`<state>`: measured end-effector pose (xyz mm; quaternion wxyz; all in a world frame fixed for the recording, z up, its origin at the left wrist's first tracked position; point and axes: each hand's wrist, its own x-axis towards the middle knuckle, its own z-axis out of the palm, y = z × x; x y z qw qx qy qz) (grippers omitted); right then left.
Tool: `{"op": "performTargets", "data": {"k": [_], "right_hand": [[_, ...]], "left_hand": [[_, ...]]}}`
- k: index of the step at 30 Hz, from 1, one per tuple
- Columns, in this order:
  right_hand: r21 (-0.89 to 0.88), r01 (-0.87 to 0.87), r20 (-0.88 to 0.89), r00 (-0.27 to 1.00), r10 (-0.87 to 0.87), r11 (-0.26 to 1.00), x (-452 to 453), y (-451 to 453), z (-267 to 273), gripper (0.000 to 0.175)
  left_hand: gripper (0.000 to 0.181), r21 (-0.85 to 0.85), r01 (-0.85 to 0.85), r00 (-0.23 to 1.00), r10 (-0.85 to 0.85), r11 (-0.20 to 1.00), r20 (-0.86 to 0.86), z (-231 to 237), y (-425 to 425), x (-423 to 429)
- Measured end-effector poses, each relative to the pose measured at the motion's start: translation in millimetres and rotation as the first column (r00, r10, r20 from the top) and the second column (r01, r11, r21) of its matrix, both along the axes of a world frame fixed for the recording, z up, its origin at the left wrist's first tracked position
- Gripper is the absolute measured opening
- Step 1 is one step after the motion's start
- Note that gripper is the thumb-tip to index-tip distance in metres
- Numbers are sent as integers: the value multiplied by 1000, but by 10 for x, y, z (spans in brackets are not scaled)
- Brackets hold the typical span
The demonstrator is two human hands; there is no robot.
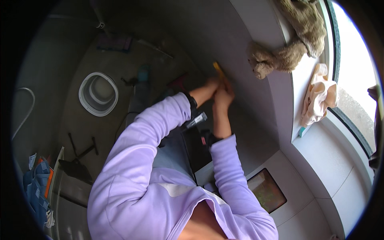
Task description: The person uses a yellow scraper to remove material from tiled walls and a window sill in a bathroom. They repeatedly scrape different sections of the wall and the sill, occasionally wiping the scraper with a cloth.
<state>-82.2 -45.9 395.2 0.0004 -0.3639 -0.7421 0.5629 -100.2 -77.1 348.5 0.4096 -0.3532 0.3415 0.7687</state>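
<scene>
Both hands are together in front of me, close to the dark wall (199, 39). A narrow yellow object (219, 69), perhaps a tool handle, sticks out beyond my fingers. My right hand (224, 95) is closed around its near end. My left hand (209, 86) is pressed against the right one and blurred; its fingers are hidden, so I cannot tell whether it grips the yellow object too. Black bands circle both wrists, below pushed-up lilac sleeves (171, 112).
A white bucket-like container (99, 112) stands on the floor to the left. Near my feet lies a dark red tool (178, 80), perhaps a squeegee. A brown plush item (288, 57) and a pale pink cloth (319, 96) rest on the window ledge (324, 156). A metal hose (30, 102) hangs at left.
</scene>
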Motion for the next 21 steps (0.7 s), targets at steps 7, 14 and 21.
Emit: {"op": "performTargets", "data": {"k": [7, 14, 21], "right_hand": [[-133, 109, -23, 993, -113, 985, 589, 490, 455, 28], [13, 89, 34, 995, -90, 996, 541, 969, 0, 36], [-138, -74, 309, 944, 114, 988, 1043, 1398, 30, 44]], "left_hand": [[53, -182, 108, 977, -138, 977, -163, 351, 430, 433], [49, -88, 114, 991, -119, 990, -55, -12, 922, 546], [52, 168, 92, 961, -43, 982, -272, -171, 887, 916]]}}
